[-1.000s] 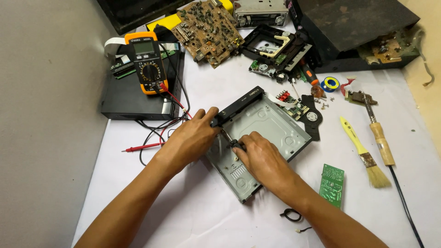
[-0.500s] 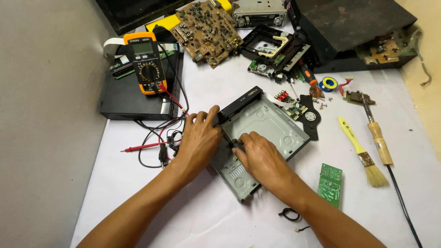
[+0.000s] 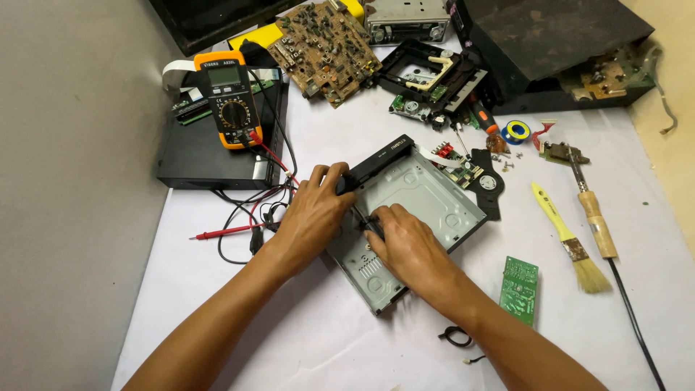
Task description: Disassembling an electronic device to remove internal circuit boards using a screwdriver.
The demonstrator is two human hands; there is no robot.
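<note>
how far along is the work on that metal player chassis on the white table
Done: the metal chassis lies open and bare, with a brown circuit board and green board set aside. In hand: the left hand steadies its front edge; the right hand grips a dark tool inside. Left: loose parts lie scattered around.

A white sheet [image 3: 217, 318] covers the work surface. A plain grey wall [image 3: 65, 181] stands along its left edge, and a strip of cream-coloured surface [image 3: 670, 87] shows at the right. The light is soft and even.
</note>
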